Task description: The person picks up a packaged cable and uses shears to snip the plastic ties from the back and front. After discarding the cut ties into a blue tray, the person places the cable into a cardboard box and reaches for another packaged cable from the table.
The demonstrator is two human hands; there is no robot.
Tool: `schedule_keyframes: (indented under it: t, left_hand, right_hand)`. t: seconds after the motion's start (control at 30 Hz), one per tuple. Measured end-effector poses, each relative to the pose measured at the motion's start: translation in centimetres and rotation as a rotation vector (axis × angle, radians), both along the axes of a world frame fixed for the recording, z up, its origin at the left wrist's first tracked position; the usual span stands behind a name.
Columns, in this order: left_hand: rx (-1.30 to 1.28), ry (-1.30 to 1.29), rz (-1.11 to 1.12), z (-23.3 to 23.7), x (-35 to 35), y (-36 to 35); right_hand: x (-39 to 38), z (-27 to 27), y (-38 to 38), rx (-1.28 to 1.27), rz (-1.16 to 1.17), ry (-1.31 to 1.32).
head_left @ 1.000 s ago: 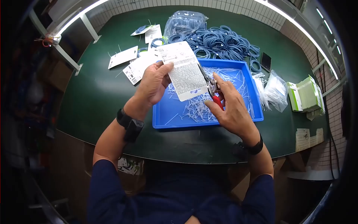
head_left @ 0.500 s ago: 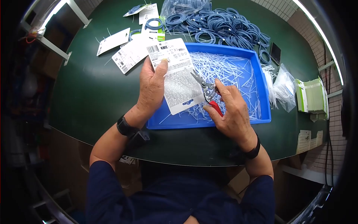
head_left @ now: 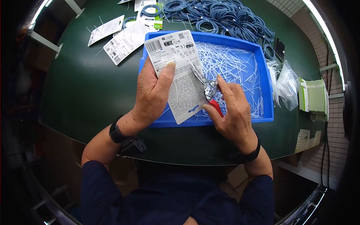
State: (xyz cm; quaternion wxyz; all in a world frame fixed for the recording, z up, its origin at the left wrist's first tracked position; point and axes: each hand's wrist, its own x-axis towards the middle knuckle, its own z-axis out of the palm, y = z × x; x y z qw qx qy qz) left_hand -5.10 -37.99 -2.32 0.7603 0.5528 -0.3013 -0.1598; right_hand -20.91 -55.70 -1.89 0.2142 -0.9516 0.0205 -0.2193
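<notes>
My left hand (head_left: 153, 92) grips a white printed packaging card (head_left: 184, 88), thumb on the printed face and fingers behind it. A barcode and small text cover the card, and a short white strip sticks up from it near my thumb. In my right hand (head_left: 237, 114) are red-handled pruning shears (head_left: 208, 89). Their blades look nearly closed, with the tip overlapping the card's right part. Behind both hands sits a blue tray (head_left: 266, 86), where many thin white plastic strips (head_left: 223, 62) lie scattered.
Blue coiled cables (head_left: 228, 18) are heaped at the back. More packaging cards (head_left: 127, 41) lie at the back left, some with strips sticking out. To the right are a dark phone (head_left: 279, 49), a clear plastic bag (head_left: 288, 88) and a stack of green-and-white cards (head_left: 315, 97).
The card has turned and come closer to the camera, its lower end dropping slightly. My left hand has shifted a little left. The shears' blades look closer together.
</notes>
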Motion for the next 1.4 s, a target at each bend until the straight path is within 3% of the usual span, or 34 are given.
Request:
schedule_keyframes:
  t: [0.33, 0.6, 0.87, 1.1, 1.4]
  left_hand:
    - [-0.001, 0.022, -0.039, -0.1, -0.4, 0.2]
    - [-0.017, 0.037, -0.006, -0.4, -0.6, 0.1]
    - [0.193, 0.059, 0.034, -1.1, 0.8, 0.0]
    - [0.069, 0.175, 0.006, -1.6, 1.5, -0.4]
    - [0.032, 0.067, -0.021, -0.6, 0.8, -0.3]
  right_hand:
    - [0.1, -0.3, 0.7, 0.04, 0.004, -0.011]
    - [0.4, 0.1, 1.6, 0.224, -0.018, 0.09]
    - [1.0, -0.7, 1.3, 0.203, 0.036, 0.183]
    - [0.7, 0.5, 1.7, 0.29, 0.098, 0.153]
    - [0.5, 0.8, 2.6, 0.409, 0.135, 0.072]
